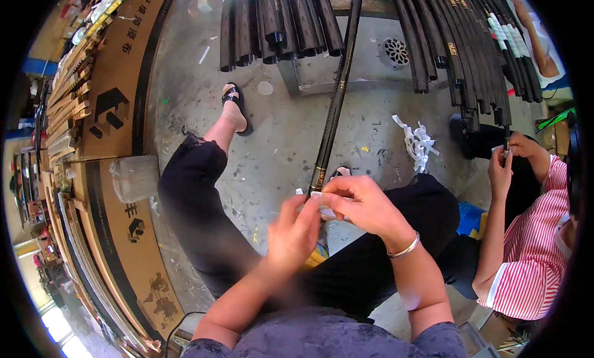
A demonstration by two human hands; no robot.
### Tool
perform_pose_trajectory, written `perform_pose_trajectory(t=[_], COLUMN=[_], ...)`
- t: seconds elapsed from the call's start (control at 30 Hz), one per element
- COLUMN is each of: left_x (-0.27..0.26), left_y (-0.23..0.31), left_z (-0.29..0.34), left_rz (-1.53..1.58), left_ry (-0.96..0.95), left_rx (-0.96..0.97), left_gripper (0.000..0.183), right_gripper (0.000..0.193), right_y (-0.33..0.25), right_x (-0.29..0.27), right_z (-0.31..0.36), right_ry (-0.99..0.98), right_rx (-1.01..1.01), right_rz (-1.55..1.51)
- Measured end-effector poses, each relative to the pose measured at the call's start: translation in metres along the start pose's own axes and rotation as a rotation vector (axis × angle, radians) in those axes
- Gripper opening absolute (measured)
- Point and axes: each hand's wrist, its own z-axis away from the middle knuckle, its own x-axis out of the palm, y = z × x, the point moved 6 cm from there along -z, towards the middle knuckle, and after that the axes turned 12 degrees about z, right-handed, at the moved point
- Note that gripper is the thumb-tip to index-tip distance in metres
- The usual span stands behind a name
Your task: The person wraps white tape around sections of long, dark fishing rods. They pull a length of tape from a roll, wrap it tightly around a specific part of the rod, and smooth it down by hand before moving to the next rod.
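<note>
A long black pole (334, 104) with a woven sheen and gold markings slants down from the top of the head view to my lap. My left hand (289, 231) is closed around its near end. There, a white strip (317, 196) wraps or lies against the pole. My right hand (366, 206) pinches at the same spot, thumb and forefinger pressed on the white strip, with a bangle on its wrist. My fingertips almost meet, so the pole's very tip is hidden.
Several dark tubes (272, 24) rest on a metal frame ahead, with more poles (458, 48) at the right. White scraps (417, 141) hang beside my knee. At right a co-worker in a striped shirt (526, 259) handles another pole. Large cardboard boxes (120, 98) line the left.
</note>
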Motion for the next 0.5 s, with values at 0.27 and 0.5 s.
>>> perform_pose_trajectory(t=[0.27, 0.5], left_x=[-0.003, -0.0032], left_y=[-0.0019, -0.0054], left_z=[-0.001, -0.001], left_rz=[0.024, 0.016], left_ry=[0.016, 0.058], left_rx=[-0.043, -0.019], left_gripper=[0.048, 0.046], right_gripper=[0.02, 0.021], right_y=[0.0003, 0.0043], right_x=[0.0014, 0.0025], right_z=[-0.0039, -0.0074], right_ry=[-0.027, -0.032], right_rx=[-0.014, -0.061], right_rz=[-0.013, -0.041])
